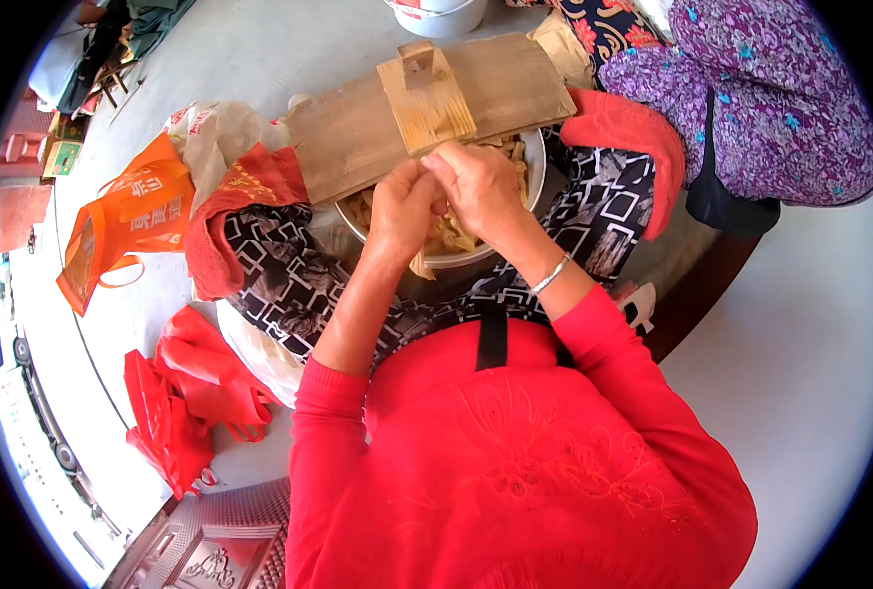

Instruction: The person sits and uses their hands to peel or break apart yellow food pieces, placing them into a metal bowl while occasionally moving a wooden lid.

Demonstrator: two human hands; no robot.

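My left hand and my right hand meet over a round metal basin on my lap. Both are closed, fingertips pressed together; whatever lies between them is hidden. Pale yellow-brown pieces fill the basin, too jumbled to name. A pale strip hangs over the near rim below my left hand; whether I hold it cannot be made out. Just beyond my fingers, a wide wooden board lies across the basin's far side. On it rests a smaller wooden block with a raised upright piece.
A red towel and patterned black cloth surround the basin. At left are an orange bag and red bags. A person in purple floral clothing sits at far right. A white bucket stands behind the board.
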